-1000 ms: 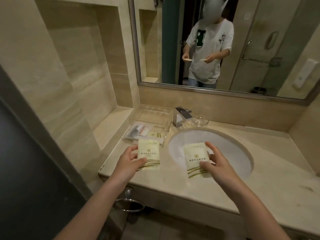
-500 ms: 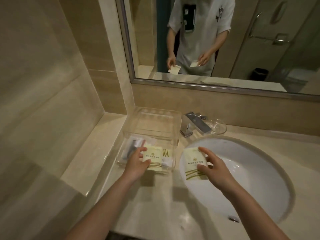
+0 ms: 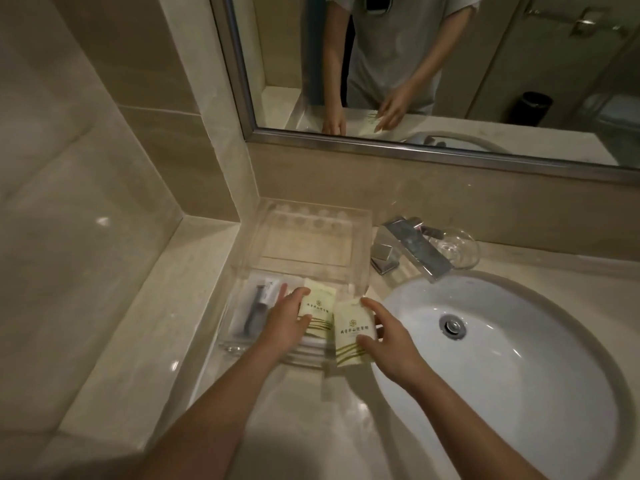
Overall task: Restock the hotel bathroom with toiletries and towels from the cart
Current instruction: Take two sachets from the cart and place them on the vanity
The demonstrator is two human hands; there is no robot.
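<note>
A clear acrylic tray (image 3: pixel 358 233) stands on the beige counter left of the sink. My left hand (image 3: pixel 285 323) pinches a pale yellow toiletry packet (image 3: pixel 318 308) with green stripes, low inside the tray's front part. My right hand (image 3: pixel 389 341) holds a second, matching packet (image 3: pixel 351 332) between thumb and fingers over the tray's front right corner. A dark razor in a clear wrapper (image 3: pixel 254 311) lies in the tray to the left of my left hand.
The white oval sink (image 3: pixel 519 358) fills the right side, with a chrome faucet (image 3: pixel 408 249) and a clear glass dish (image 3: pixel 457 249) behind it. A mirror (image 3: pixel 433 64) spans the wall above. A tiled ledge and wall close in on the left.
Both hands have moved forward toward the tray as I leaned closer. The left packet has gone down into the tray; the right packet has shifted left from over the sink to the tray's corner.
</note>
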